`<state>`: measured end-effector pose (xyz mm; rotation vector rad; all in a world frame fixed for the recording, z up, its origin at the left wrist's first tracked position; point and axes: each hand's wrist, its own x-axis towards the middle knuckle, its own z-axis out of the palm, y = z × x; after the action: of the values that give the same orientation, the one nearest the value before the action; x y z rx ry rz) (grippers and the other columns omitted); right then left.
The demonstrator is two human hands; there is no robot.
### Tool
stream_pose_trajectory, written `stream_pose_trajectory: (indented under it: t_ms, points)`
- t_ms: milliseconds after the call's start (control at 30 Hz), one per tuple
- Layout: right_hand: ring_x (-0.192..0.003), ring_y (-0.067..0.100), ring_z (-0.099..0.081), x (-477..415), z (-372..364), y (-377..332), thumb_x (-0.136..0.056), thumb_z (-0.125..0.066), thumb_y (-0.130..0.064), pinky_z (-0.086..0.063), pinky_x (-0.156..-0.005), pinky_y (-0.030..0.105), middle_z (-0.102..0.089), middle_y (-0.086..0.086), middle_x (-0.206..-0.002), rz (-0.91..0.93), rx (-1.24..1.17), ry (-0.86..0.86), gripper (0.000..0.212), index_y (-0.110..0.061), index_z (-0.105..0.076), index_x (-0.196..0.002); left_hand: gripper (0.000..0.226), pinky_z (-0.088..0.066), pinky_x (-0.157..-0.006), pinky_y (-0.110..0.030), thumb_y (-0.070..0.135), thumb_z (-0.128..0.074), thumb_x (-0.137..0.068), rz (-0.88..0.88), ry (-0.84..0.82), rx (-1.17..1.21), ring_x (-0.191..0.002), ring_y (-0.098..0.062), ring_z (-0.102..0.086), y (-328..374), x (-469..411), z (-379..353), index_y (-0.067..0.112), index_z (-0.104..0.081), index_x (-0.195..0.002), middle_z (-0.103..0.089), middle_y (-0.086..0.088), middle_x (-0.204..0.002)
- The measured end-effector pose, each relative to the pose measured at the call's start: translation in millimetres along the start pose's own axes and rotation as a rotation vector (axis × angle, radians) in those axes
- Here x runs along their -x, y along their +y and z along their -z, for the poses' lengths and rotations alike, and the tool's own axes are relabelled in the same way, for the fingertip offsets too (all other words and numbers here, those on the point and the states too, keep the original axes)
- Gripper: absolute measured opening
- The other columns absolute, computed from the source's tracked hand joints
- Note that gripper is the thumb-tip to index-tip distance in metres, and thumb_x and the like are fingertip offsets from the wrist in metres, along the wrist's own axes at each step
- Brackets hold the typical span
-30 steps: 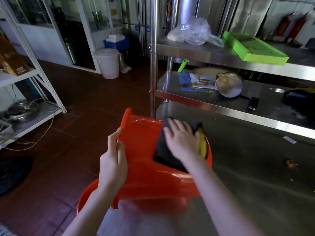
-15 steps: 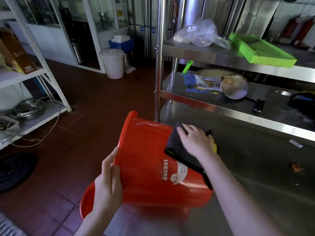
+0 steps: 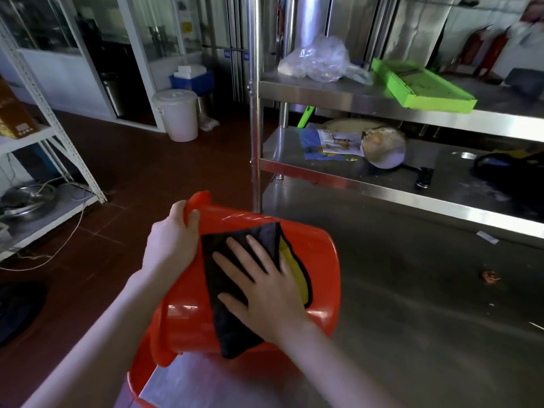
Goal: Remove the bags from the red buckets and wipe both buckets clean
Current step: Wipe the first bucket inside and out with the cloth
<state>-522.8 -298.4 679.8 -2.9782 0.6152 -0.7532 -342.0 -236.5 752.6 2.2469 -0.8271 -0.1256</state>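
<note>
A red bucket (image 3: 321, 260) lies on its side at the left edge of the steel table (image 3: 426, 319), its mouth toward the floor side. My left hand (image 3: 173, 240) grips its rim at the upper left. My right hand (image 3: 262, 287) lies flat, fingers spread, pressing a black cloth with a yellow underside (image 3: 232, 328) against the bucket's outer wall. Part of a second red bucket (image 3: 138, 378) shows below the table edge, under the first one. A clear plastic bag (image 3: 318, 60) lies crumpled on the top shelf.
A steel shelf rack (image 3: 353, 95) stands behind the table, holding a green tray (image 3: 421, 83), papers and a round bowl (image 3: 382, 148). A white lidded bin (image 3: 176, 113) stands on the brown tiled floor. A white rack (image 3: 50, 128) with cables stands at the left.
My left hand has shifted from the bucket's side up to its rim. The bucket has turned, so its label is out of sight. My right hand and the cloth slid lower along the wall.
</note>
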Motion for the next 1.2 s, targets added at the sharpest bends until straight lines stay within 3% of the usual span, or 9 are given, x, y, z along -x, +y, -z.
stream_pose_trajectory:
  t_ms: [200,300,400,600,700,867,967,1067,1200]
  points:
    - [-0.143,0.015,-0.03,-4,23,100,-0.094,-0.018,-0.065,-0.03,-0.113,0.048,-0.032,-0.013,-0.155,-0.554,0.009,-0.167,0.061,-0.04,-0.032,-0.147,0.029,-0.045,-0.04,-0.017,0.039,-0.042,-0.101,-0.118,0.144,0.159,-0.048,-0.01,-0.061,-25,45,-14,0.04,-0.041,-0.129,-0.061,0.004,-0.062]
    - [-0.141,0.018,-0.031,-19,29,138,-0.097,-0.021,-0.061,-0.029,-0.114,0.045,-0.031,-0.012,-0.155,-0.696,-0.224,-0.314,0.056,-0.038,-0.033,-0.147,0.031,-0.047,-0.038,-0.026,0.043,-0.04,-0.099,-0.098,0.144,0.209,-0.043,-0.01,-0.059,-32,57,-16,0.042,-0.041,-0.13,-0.06,0.0,-0.055]
    - [-0.144,0.017,-0.025,-48,25,114,-0.096,-0.014,-0.062,-0.021,-0.114,0.052,-0.027,-0.017,-0.156,-0.591,-0.136,-0.37,0.058,-0.04,-0.027,-0.148,0.028,-0.044,-0.037,-0.027,0.044,-0.039,-0.1,-0.067,0.138,0.244,-0.039,-0.011,-0.057,-30,57,-17,0.045,-0.042,-0.128,-0.06,-0.003,-0.053]
    - [-0.147,0.021,-0.019,-60,10,-1,-0.096,-0.027,-0.059,-0.025,-0.111,0.053,-0.026,-0.012,-0.158,-0.114,-0.037,-0.158,0.058,-0.037,-0.027,-0.15,0.024,-0.043,-0.048,-0.033,0.039,-0.04,-0.101,-0.061,0.183,0.224,-0.05,-0.008,-0.057,-33,56,-16,0.041,-0.046,-0.124,-0.058,-0.002,-0.054]
    - [-0.148,0.02,-0.017,-33,7,-3,-0.097,-0.03,-0.059,-0.023,-0.113,0.049,-0.024,-0.01,-0.159,-0.007,0.02,-0.092,0.058,-0.038,-0.025,-0.151,0.023,-0.046,-0.051,-0.029,0.041,-0.039,-0.101,-0.085,0.172,0.253,-0.058,-0.006,-0.059,-39,60,-17,0.04,-0.048,-0.122,-0.06,-0.002,-0.059]
    - [-0.143,0.016,-0.032,-6,26,59,-0.095,-0.018,-0.067,-0.032,-0.108,0.048,-0.035,-0.01,-0.154,-0.246,0.087,-0.114,0.061,-0.039,-0.031,-0.148,0.023,-0.041,-0.042,-0.008,0.042,-0.04,-0.102,-0.095,0.184,0.337,-0.054,-0.005,-0.063,-47,74,-21,0.049,-0.051,-0.121,-0.065,0.004,-0.066]
    - [-0.141,0.015,-0.033,-14,32,127,-0.088,-0.009,-0.075,-0.032,-0.111,0.043,-0.033,-0.016,-0.154,-0.482,-0.102,-0.313,0.071,-0.042,-0.03,-0.147,0.025,-0.04,-0.038,-0.011,0.046,-0.037,-0.102,-0.105,0.19,0.33,-0.042,-0.005,-0.058,-52,82,-20,0.055,-0.048,-0.122,-0.065,0.011,-0.067]
    - [-0.142,0.017,-0.032,-44,30,165,-0.091,-0.025,-0.072,-0.026,-0.114,0.038,-0.032,-0.015,-0.155,-0.686,-0.435,-0.525,0.064,-0.041,-0.037,-0.145,0.026,-0.042,-0.04,-0.019,0.05,-0.035,-0.1,-0.097,0.197,0.265,-0.042,-0.009,-0.056,-53,77,-22,0.053,-0.046,-0.123,-0.061,0.004,-0.059]
    - [-0.143,0.017,-0.03,-55,29,151,-0.092,-0.018,-0.07,-0.027,-0.115,0.043,-0.028,-0.017,-0.157,-0.629,-0.353,-0.544,0.063,-0.043,-0.031,-0.147,0.031,-0.042,-0.043,-0.028,0.045,-0.032,-0.102,-0.093,0.21,0.137,-0.04,-0.011,-0.053,-44,61,-25,0.041,-0.043,-0.131,-0.053,0.005,-0.049]
